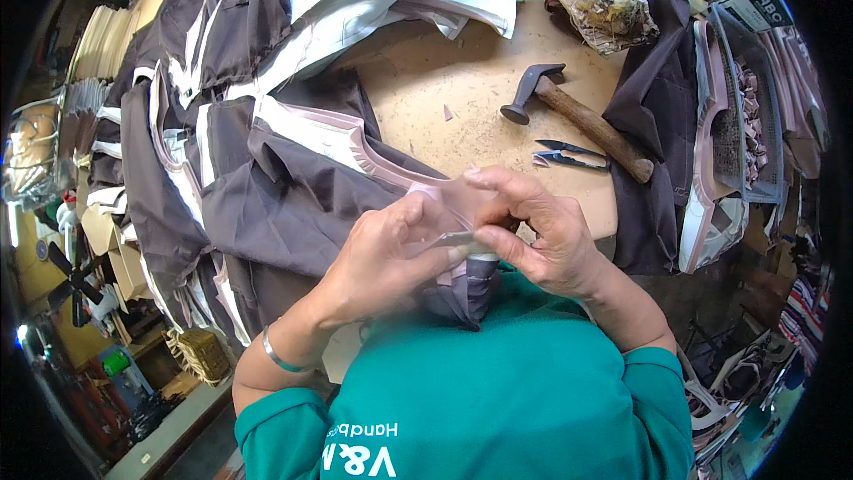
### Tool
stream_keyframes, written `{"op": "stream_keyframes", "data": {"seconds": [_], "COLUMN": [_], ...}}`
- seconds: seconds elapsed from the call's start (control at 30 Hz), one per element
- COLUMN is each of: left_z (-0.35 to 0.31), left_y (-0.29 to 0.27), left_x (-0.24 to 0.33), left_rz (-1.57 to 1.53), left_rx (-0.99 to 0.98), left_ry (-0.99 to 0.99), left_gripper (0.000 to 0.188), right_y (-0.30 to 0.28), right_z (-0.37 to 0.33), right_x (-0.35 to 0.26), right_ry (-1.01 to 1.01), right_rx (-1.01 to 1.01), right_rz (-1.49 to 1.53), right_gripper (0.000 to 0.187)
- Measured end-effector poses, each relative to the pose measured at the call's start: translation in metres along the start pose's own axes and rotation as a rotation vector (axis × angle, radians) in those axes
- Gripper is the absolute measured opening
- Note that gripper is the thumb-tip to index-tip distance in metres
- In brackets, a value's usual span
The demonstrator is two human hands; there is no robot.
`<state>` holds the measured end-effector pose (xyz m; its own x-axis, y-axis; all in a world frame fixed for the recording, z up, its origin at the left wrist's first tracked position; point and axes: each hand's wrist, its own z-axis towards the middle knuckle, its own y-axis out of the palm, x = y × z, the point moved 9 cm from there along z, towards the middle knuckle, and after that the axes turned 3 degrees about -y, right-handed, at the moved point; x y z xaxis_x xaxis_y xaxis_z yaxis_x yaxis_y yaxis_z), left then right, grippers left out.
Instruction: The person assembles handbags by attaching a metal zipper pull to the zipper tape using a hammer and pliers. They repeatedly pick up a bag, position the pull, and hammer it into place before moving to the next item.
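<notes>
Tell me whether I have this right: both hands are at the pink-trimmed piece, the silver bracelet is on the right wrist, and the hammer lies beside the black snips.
Not quite: the head view shows the silver bracelet on the left wrist, not the right. The rest stands: both the left hand and right hand are at the pink-trimmed piece, and the hammer lies beside the black snips.

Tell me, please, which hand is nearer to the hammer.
Right. The right hand is just below the hammer, not touching it; the left hand is farther off, below and well to its left.
</notes>
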<state>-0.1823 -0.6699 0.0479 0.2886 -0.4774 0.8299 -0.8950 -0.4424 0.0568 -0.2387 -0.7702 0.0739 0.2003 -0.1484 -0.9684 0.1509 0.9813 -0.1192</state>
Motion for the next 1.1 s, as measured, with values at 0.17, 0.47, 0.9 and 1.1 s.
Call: {"op": "stream_keyframes", "data": {"seconds": [0.17,0.47,0.9,1.1], "left_z": [-0.003,-0.004,-0.001,0.0], "left_y": [-0.004,-0.007,-0.013,-0.008], "left_x": [0.002,0.003,-0.005,-0.001], "left_rz": [-0.01,-0.028,-0.025,-0.022], "left_rx": [0.068,0.133,0.159,0.095], "left_ry": [0.016,0.073,0.026,0.056], "left_gripper": [0.016,0.017,0.02,0.021], "right_y": [0.004,0.012,0.018,0.011], "right_z": [0.006,0.0,-0.001,0.004], "right_x": [-0.009,-0.023,-0.022,-0.024], "right_ry": [-0.088,-0.294,-0.365,-0.405], "right_rx": [-0.066,-0.079,-0.034,-0.036], "right_rz": [-0.009,-0.417,-0.523,-0.492], "right_gripper": [0.05,0.057,0.052,0.063]}}
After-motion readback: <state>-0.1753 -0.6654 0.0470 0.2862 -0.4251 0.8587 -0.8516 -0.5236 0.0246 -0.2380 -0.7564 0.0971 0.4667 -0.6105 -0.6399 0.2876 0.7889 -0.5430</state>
